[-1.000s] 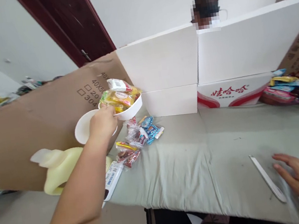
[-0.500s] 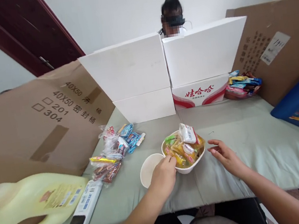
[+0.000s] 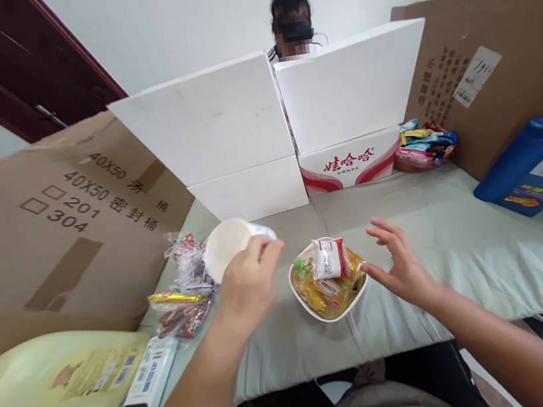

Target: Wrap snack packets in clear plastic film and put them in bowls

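Across my table (image 3: 460, 251), under its pale green cloth, two white boxes (image 3: 219, 120) stand side by side as a low wall, and the right one sits on a red-and-white carton (image 3: 347, 164). Beyond them a person (image 3: 290, 15) sits facing me. Brown cardboard sheets (image 3: 51, 214) lean at both sides. A heap of snack packets (image 3: 424, 141) lies by the carton's right end, and a looser pile of wrapped sweets (image 3: 185, 290) lies at my left. A yellow jug (image 3: 44, 383) lies on its side at the near left edge, with a white remote (image 3: 143, 386) just beside it. A blue jug (image 3: 533, 163) rests at the far right.
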`<action>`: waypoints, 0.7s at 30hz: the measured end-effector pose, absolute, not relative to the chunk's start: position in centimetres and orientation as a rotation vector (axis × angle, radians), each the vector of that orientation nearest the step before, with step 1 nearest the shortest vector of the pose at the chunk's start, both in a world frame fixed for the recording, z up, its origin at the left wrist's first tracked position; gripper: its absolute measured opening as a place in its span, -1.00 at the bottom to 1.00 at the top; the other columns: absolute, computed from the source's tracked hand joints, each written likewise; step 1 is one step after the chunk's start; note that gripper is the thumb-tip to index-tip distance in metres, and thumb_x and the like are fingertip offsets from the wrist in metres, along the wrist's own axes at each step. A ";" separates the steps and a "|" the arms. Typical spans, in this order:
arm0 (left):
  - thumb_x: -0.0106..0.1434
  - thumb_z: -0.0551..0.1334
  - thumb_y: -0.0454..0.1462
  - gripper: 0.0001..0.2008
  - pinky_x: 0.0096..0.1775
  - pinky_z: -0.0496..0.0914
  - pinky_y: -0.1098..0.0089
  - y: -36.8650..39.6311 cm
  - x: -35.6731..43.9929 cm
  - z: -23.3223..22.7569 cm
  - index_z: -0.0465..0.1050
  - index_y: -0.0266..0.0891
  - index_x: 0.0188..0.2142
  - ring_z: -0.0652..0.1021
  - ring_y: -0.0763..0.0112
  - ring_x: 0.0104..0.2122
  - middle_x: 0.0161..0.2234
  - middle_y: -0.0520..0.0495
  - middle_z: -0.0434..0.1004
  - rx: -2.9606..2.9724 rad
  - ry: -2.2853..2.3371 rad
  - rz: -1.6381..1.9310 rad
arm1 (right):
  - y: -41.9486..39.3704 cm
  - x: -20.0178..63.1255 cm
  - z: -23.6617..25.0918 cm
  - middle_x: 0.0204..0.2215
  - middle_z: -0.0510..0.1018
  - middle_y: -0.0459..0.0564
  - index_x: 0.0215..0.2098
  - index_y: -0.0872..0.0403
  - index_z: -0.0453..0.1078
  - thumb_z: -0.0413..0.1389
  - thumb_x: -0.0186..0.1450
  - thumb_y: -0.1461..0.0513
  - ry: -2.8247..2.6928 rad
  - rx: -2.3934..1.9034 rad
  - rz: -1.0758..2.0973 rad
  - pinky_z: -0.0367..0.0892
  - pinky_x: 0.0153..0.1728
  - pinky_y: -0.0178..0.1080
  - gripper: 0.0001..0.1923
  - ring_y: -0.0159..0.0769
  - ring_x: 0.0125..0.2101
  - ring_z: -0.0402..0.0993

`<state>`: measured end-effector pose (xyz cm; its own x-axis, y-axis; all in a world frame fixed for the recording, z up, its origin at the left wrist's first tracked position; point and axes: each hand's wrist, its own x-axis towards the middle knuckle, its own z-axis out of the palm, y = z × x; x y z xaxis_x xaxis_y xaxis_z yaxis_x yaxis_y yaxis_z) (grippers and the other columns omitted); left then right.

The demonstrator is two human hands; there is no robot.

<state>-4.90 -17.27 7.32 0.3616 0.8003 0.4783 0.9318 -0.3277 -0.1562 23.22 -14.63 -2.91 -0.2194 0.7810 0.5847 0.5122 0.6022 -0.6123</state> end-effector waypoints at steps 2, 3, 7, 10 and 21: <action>0.28 0.02 -0.46 -0.75 -0.32 0.36 0.32 -16.3 -1.9 8.9 0.43 -0.19 -0.26 0.49 0.31 -0.39 -0.33 -0.08 0.46 -2.429 -1.137 -0.422 | -13.9 22.5 0.0 0.32 -0.02 0.16 0.30 -0.13 -0.02 0.16 0.29 0.17 -2.020 -0.839 0.224 0.41 -0.04 0.02 -0.32 -0.07 0.09 0.32; 0.30 0.04 -0.43 -0.79 -0.32 0.36 0.32 -15.9 -0.4 9.3 0.42 -0.21 -0.30 0.48 0.33 -0.39 -0.36 -0.06 0.45 -2.524 -0.951 -0.401 | -13.5 22.1 1.1 0.34 -0.07 0.16 0.31 -0.14 -0.05 0.14 0.29 0.21 -2.073 -0.768 0.159 0.41 -0.04 0.00 -0.30 -0.10 0.05 0.36; 0.31 0.07 -0.40 -0.81 -0.38 0.31 0.36 -14.5 3.6 8.2 0.40 -0.23 -0.38 0.44 0.40 -0.44 -0.39 -0.04 0.44 -2.566 -0.591 -0.456 | -12.2 22.0 2.9 0.21 0.25 0.18 0.22 -0.03 0.09 0.06 0.29 0.27 -2.165 -0.786 -0.001 0.43 -0.14 -0.11 -0.46 -0.12 -0.02 0.43; 0.34 0.04 -0.40 -0.78 -0.36 0.32 0.39 -13.1 4.4 6.5 0.40 -0.23 -0.39 0.45 0.44 -0.39 -0.36 -0.04 0.45 -2.555 -0.587 -0.600 | -11.5 22.9 2.5 0.04 0.43 0.12 0.08 0.01 0.22 0.08 0.28 0.20 -2.199 -0.962 0.045 0.43 -0.33 -0.21 -0.60 -0.22 -0.24 0.51; 0.36 0.08 -0.05 -0.57 0.12 0.25 0.09 -10.9 2.1 2.0 0.32 -0.29 0.07 0.37 0.11 0.11 0.07 -0.32 0.40 -2.401 -1.676 -1.070 | -7.2 28.4 -0.3 -0.07 0.52 0.06 -0.25 0.04 0.40 -0.04 0.38 0.14 -2.189 -1.451 -0.173 0.21 -0.50 -0.27 -0.79 -0.25 -0.34 0.48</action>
